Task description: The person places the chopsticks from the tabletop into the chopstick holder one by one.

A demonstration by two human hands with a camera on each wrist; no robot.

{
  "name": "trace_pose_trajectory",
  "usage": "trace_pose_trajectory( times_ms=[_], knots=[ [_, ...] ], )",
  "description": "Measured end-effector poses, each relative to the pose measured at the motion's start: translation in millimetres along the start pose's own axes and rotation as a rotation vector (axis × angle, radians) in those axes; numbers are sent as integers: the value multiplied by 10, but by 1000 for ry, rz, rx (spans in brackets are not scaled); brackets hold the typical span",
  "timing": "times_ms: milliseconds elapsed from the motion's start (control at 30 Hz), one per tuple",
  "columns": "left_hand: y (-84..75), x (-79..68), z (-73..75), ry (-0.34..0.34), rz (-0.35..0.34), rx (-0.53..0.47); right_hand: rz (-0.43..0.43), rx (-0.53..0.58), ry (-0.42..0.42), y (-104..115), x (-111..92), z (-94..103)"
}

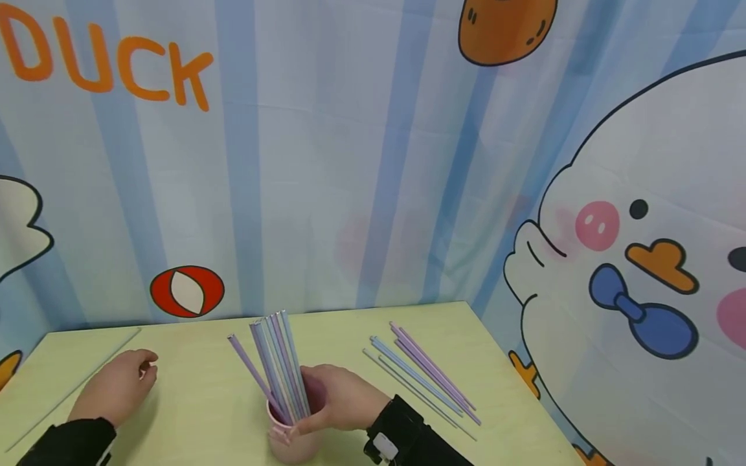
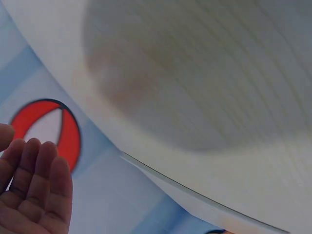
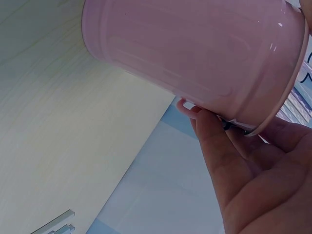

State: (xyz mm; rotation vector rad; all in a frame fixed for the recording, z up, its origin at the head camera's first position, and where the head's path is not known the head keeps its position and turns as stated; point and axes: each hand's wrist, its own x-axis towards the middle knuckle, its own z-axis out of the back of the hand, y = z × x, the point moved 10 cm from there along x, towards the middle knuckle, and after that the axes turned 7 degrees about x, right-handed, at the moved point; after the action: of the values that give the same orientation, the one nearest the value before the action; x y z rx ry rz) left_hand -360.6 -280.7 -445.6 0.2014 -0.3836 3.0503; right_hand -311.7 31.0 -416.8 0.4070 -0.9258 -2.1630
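My right hand (image 1: 344, 398) grips a pink bucket (image 1: 289, 448) at its rim, with the thumb in front and the fingers behind. In the right wrist view the bucket (image 3: 195, 53) fills the top, with fingers on its rim and beside a small pink loop. A bundle of slim lilac, blue and pale straw-like sticks (image 1: 280, 369) stands in it, and one lilac stick (image 1: 250, 366) leans out to the left. My left hand (image 1: 119, 382) holds nothing, its fingers loosely bent over the table's left side. Beside it lies a long pale green stick (image 1: 72, 390).
Several loose sticks (image 1: 428, 375) in lilac, blue and pale tones lie fanned on the right of the pale wooden table (image 1: 204, 362). A striped blue cloth backdrop (image 1: 315, 194) with printed cartoon ducks hangs behind the table's back edge and along its right side.
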Motion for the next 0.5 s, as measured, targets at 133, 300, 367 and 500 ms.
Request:
trace_pose_trajectory(
  times_ms=[133, 300, 367, 500],
  knots=[
    [271, 52, -6, -3, 0, 80, 5, -8, -1, -3, 0, 2],
    [568, 84, -59, 16, 76, 141, 25, -12, -4, 12, 7, 4],
    [662, 90, -79, 22, 114, 168, 38, -16, -4, 25, 10, 5],
    [834, 95, -129, 45, 194, 217, 52, -37, -5, 45, 10, 12]
  ],
)
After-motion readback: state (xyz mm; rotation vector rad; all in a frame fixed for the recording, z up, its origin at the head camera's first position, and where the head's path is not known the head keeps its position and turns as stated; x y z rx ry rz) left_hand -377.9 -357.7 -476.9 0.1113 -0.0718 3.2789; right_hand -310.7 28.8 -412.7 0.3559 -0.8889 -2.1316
